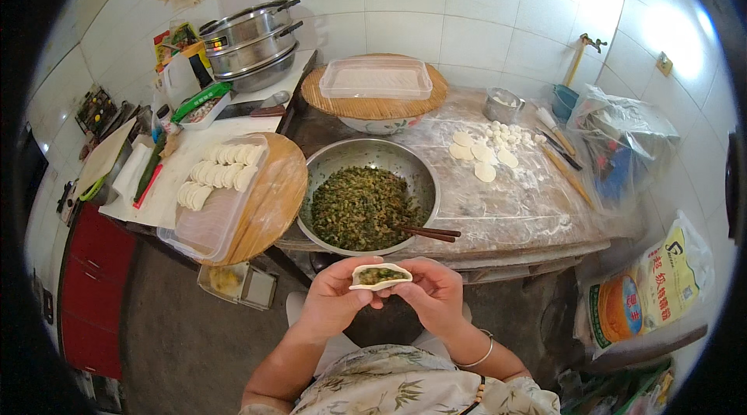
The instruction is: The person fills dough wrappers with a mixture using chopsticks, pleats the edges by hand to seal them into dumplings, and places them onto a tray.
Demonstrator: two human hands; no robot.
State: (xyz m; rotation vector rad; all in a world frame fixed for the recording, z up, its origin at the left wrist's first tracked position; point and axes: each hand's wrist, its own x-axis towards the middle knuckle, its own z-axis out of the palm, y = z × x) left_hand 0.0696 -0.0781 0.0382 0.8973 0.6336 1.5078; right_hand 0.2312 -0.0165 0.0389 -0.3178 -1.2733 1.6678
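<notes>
Between my two hands is a dumpling [380,276], its wrapper folded partway up around green filling that shows along the open top. My left hand [333,294] pinches its left end, and my right hand [429,295] grips the right end. Just beyond my hands stands a steel bowl [426,182] of chopped green filling [362,209], with brown chopsticks [429,234] resting over its right rim. To the left, a clear plastic tray [210,222] holds rows of folded dumplings [220,174]. Round flat wrappers [484,154] lie on the floured board to the right.
Small dough pieces [515,135], a metal cup [503,106] and a rolling pin [568,175] are on the floured board [506,217]. A lidded plastic box [375,79] rests on a woven lid [440,92] behind the bowl. Stacked steamers [253,45] stand back left; a flour bag [646,290] stands right.
</notes>
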